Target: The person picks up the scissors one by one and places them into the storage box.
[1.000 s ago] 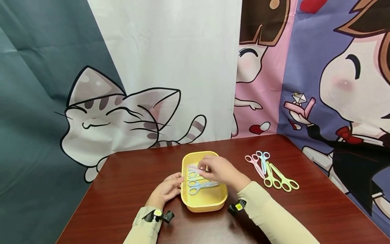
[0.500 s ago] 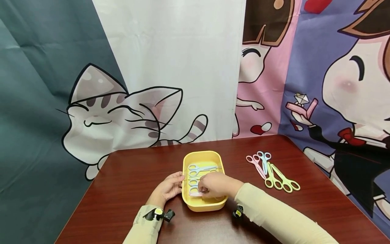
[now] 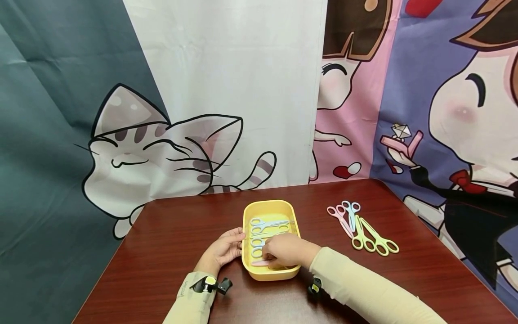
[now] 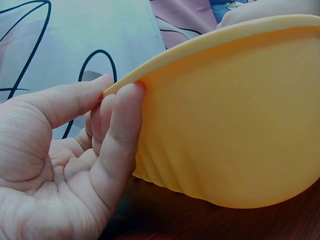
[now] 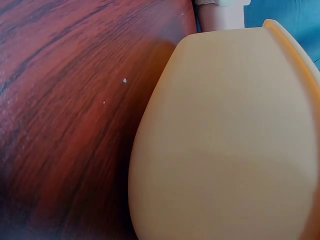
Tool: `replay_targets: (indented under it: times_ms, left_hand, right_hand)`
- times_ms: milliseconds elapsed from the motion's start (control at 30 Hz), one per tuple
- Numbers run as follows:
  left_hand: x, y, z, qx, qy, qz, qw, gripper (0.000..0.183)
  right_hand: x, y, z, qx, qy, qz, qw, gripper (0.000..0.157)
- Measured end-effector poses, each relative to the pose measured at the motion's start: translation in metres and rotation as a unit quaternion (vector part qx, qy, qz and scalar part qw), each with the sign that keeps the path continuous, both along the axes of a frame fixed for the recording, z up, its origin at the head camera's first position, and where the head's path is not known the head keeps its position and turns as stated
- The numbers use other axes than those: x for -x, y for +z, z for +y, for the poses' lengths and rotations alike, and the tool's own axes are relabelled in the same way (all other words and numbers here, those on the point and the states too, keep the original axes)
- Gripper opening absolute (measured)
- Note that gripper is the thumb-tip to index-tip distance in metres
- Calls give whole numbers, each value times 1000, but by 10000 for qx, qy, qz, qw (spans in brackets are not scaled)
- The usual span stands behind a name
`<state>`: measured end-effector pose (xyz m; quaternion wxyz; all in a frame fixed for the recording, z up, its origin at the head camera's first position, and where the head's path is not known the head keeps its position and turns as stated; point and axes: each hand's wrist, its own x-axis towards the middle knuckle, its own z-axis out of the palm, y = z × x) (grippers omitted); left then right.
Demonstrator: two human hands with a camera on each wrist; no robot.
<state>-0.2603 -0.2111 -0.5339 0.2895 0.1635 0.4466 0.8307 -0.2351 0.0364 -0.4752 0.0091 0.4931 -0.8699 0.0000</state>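
Observation:
A yellow plastic tray (image 3: 270,208) stands mid-table with several scissors in it. My left hand (image 3: 224,250) pinches its left rim between thumb and fingers, seen closely as a hand (image 4: 100,145) on the rim in the left wrist view. Inside the tray's near end, my right hand (image 3: 288,250) holds pink scissors (image 3: 260,263), partly hidden under the fingers. Beyond it lie blue scissors (image 3: 257,247), also partly covered, then green scissors (image 3: 263,234) and more blue scissors (image 3: 263,224). The right wrist view shows only the tray's outer wall (image 5: 225,130), not the hand.
Right of the tray, pink scissors (image 3: 341,219), blue scissors (image 3: 350,214) and two pairs of green scissors (image 3: 379,239) lie close together on the dark red table (image 3: 178,225). A cartoon-printed cloth (image 3: 243,90) hangs behind the table.
My right hand has carried the pink scissors from the tray's far part toward its near end and lowered them there. The left hand stays on the rim.

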Motion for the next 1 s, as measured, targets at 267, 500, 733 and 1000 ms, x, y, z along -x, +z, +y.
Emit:
replay_targets:
  times_ms: [267,500,733,1000]
  left_hand:
    - [-6,12,0,-47,-225,50,9997,25]
    - [-9,12,0,-103,-195,77,9997,26]
    - [-9,13,1,-130,-147,19,9998,28]
    - [-8,15,1,-52,-227,39,9997,25]
  right_hand:
    - [-1,0,-1,85,-185,-36,9998,17]
    - [-1,1,1,203,-345,76,9992,21]
    - [9,17,12,427,-766,527,9948,25]
    - [18,35,24,413,-1243,429,9905,18]
